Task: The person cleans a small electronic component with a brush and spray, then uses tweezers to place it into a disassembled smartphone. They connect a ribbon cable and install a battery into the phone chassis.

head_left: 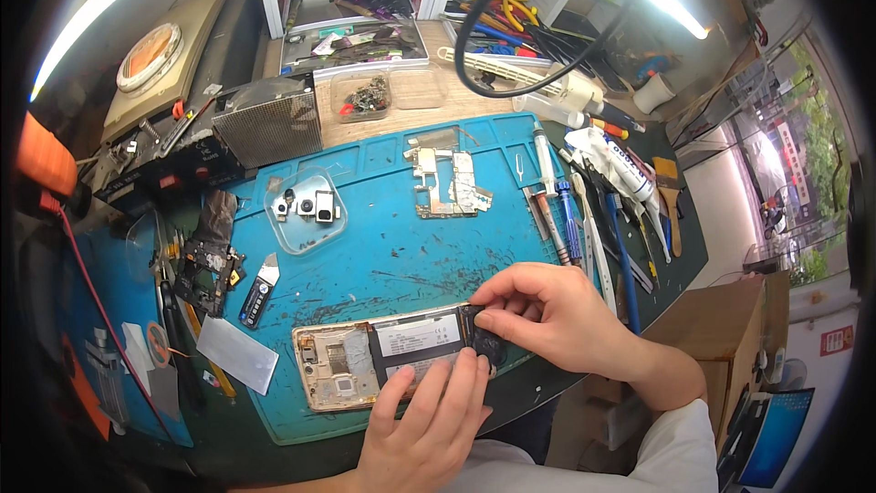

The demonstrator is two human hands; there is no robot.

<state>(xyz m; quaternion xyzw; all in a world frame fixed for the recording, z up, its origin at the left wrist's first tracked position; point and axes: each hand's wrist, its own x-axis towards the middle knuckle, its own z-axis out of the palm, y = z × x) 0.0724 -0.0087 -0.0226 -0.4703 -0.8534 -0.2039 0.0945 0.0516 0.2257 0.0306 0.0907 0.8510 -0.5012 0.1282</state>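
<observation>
An opened phone [315, 393] with a gold frame lies on the blue mat before me, its inside facing up. A black battery [418, 336] with a white label fills its middle. At its right end sits a black cover piece [489, 347]. My left hand [422, 429] rests over the phone's near edge, fingers stretched out, fingertips on the battery and beside the black piece. With thumb and forefinger closed, my right hand [557, 319] pinches the far edge of that black piece. Its other fingers are curled and partly hidden.
A phone circuit board [445, 184] lies farther back on the blue mat [374, 256]. To its left is a clear tray [306, 228] holding camera modules. A small blade tool [259, 292] lies left of the phone. Tweezers, brushes and a white tube [613, 164] crowd the right side.
</observation>
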